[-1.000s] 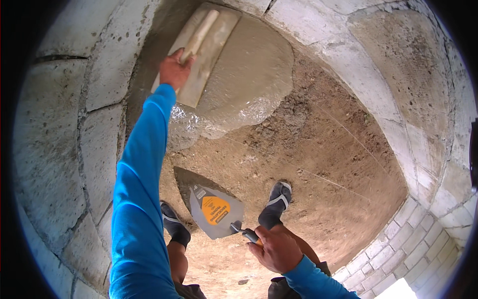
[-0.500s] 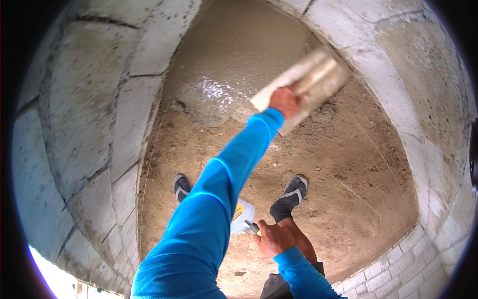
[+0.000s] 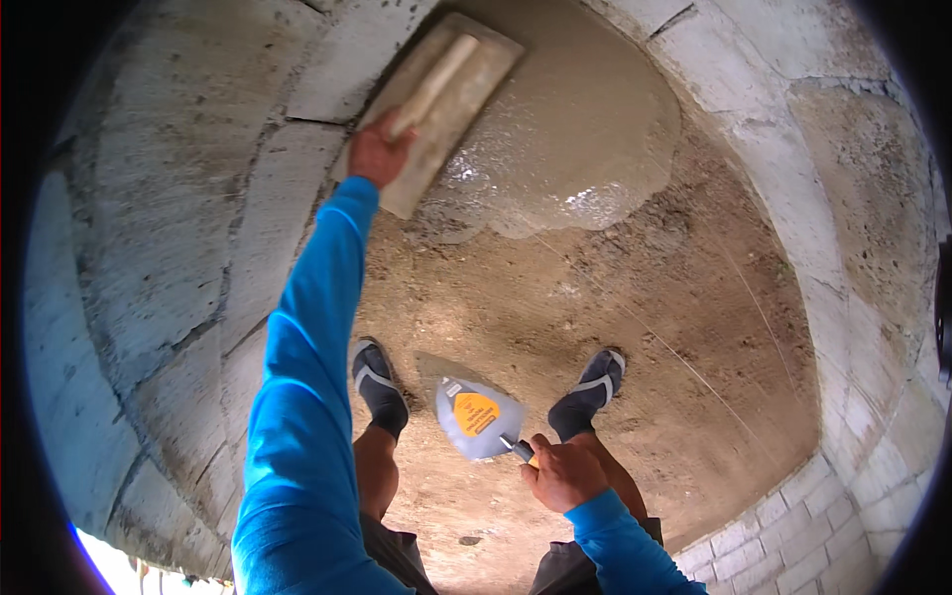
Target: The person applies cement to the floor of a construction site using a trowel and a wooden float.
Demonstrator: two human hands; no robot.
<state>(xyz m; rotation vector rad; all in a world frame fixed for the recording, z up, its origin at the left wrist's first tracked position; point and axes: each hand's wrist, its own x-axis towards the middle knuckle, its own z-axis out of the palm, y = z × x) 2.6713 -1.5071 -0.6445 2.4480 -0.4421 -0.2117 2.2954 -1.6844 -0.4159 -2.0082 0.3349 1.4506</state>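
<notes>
My left hand [image 3: 382, 149] is closed round the handle of a long, flat float [image 3: 446, 124], worn and smeared with cement. The float lies at the left edge of a patch of wet grey mortar [image 3: 595, 119], right by the left block wall. Lower down, my right hand [image 3: 567, 474] grips the dark and yellow handle of a pointed trowel [image 3: 476, 421]. The trowel's broad metal blade bears an orange label and hangs in front of me, between my feet.
Block walls rise on the left [image 3: 188, 258] and the right [image 3: 773, 169], with smaller blocks [image 3: 793, 531] at the lower right. My sandalled feet [image 3: 595, 382] stand on brown dirt floor [image 3: 684, 397]. Thin pale lines [image 3: 684, 362] run across the dirt on the right.
My left hand has swept the float from the mortar's right side across to the left wall. The trowel's blade, partly covered by my left arm before, now shows in full.
</notes>
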